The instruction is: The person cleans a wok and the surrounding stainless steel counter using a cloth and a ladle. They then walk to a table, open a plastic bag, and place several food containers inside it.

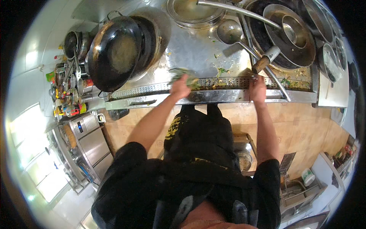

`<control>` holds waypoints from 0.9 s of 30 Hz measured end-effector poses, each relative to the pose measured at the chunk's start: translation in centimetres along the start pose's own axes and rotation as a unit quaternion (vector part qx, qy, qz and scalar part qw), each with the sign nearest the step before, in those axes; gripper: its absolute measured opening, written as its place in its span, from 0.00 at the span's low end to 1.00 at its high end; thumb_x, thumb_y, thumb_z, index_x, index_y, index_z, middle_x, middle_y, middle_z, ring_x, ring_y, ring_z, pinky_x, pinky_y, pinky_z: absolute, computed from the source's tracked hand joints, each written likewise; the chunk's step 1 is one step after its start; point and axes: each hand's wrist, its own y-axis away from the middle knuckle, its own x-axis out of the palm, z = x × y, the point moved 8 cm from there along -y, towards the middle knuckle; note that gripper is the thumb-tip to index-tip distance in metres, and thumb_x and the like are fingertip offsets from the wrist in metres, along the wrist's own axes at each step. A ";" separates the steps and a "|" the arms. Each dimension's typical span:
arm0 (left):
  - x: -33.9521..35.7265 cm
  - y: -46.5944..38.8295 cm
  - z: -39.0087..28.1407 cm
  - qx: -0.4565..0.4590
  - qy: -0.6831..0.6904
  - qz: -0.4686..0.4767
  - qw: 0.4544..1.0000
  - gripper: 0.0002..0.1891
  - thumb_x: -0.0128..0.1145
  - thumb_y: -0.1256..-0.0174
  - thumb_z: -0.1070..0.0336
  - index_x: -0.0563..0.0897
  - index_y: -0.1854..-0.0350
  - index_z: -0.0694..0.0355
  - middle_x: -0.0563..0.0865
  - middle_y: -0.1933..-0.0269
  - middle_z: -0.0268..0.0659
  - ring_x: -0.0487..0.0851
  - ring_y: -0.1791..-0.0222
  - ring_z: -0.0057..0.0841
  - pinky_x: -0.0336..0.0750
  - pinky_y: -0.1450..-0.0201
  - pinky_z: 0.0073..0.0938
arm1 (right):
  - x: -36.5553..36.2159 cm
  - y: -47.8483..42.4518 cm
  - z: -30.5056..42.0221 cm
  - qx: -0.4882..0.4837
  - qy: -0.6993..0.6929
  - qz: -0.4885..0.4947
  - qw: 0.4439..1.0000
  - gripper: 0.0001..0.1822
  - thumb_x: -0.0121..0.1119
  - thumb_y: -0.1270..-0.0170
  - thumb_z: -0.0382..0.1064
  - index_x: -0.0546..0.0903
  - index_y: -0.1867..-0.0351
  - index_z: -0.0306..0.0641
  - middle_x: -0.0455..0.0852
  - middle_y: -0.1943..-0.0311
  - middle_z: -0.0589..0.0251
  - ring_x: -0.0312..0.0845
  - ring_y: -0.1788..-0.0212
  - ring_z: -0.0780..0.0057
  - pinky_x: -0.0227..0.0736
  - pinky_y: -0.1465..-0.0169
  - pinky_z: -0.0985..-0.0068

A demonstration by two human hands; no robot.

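My left hand [180, 88] is over the perforated drain strip [160, 86] at the front of a steel cooking range [191, 60]. Its fingers are closed on a greenish, motion-blurred cleaning cloth or pad [178, 73]; the exact kind is unclear. My right hand [258, 90] is at the range's front edge, just below a wooden tool handle [260, 65] with a metal socket. Blur and angle hide whether its fingers grip anything. Food scraps [221, 71] and green bits lie on the steel and along the strip. A ladle [229, 31] rests face up, its long handle slanting past my right hand.
Dark woks [117, 54] lean at the left. Stacked pans and bowls [281, 37] fill the right burner. A metal spout pipe [240, 12] crosses above a water-filled pan [197, 10]. Bottles and utensils [70, 91] crowd the left side. Behind me, a basin [244, 161] sits low.
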 end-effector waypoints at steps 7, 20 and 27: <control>-2.3 -0.9 -11.5 0.160 0.216 -0.115 0.956 0.21 0.62 0.39 0.63 0.80 0.42 0.56 0.88 0.53 0.50 0.86 0.54 0.45 0.79 0.49 0.41 | 2.0 0.4 4.6 -0.098 0.009 0.022 0.995 0.20 0.59 0.36 0.35 0.77 0.42 0.37 0.79 0.47 0.42 0.78 0.48 0.39 0.77 0.48 0.52; -6.9 -11.1 -10.4 0.247 -0.103 -0.302 0.915 0.32 0.60 0.44 0.65 0.73 0.32 0.57 0.79 0.37 0.52 0.86 0.54 0.48 0.81 0.56 0.46 | -9.7 -3.5 -8.8 -0.035 0.265 -0.054 0.962 0.15 0.63 0.37 0.40 0.80 0.50 0.38 0.83 0.53 0.51 0.77 0.47 0.50 0.73 0.46 0.54; 3.4 -0.4 -24.3 0.386 -0.206 -0.044 0.898 0.36 0.54 0.40 0.78 0.74 0.28 0.38 0.67 0.24 0.47 0.80 0.39 0.48 0.79 0.39 0.37 | -8.5 -2.9 -6.9 -0.043 0.236 -0.068 0.969 0.18 0.64 0.40 0.36 0.82 0.48 0.35 0.85 0.57 0.46 0.81 0.54 0.46 0.77 0.51 0.55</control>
